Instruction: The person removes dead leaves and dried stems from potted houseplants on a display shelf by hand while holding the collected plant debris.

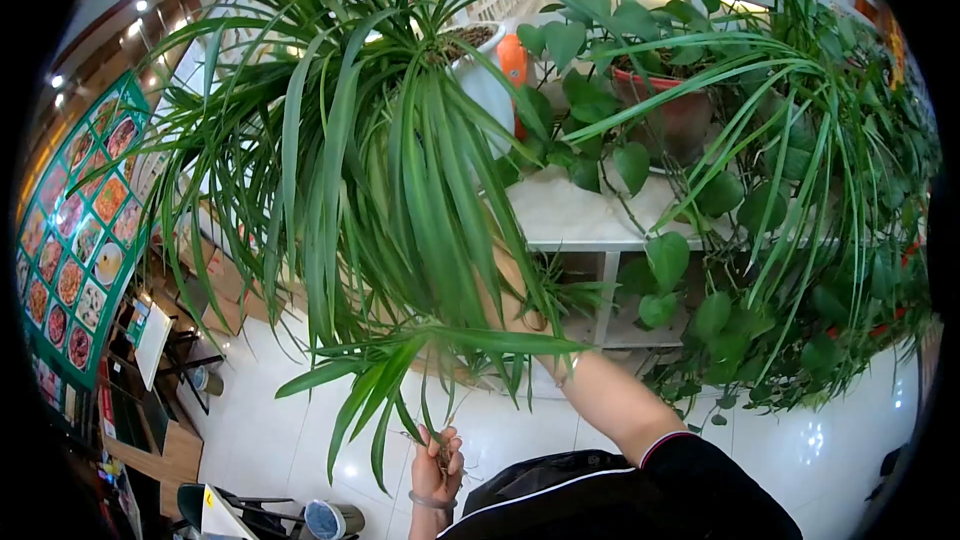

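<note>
A large spider plant spills long green leaves from a white pot on a shelf. My left hand, low in the view, has its fingers closed around thin brownish stems below a hanging spider plant offshoot. My right forearm reaches up into the hanging leaves, a bracelet near the wrist. Leaves cover most of my right hand, so its fingers and anything in them are hidden.
The white shelf also bears a red-rimmed pot with trailing heart-shaped leaves. An orange object stands beside the white pot. Lower left are a bin, tables and a food picture board. The floor is white tile.
</note>
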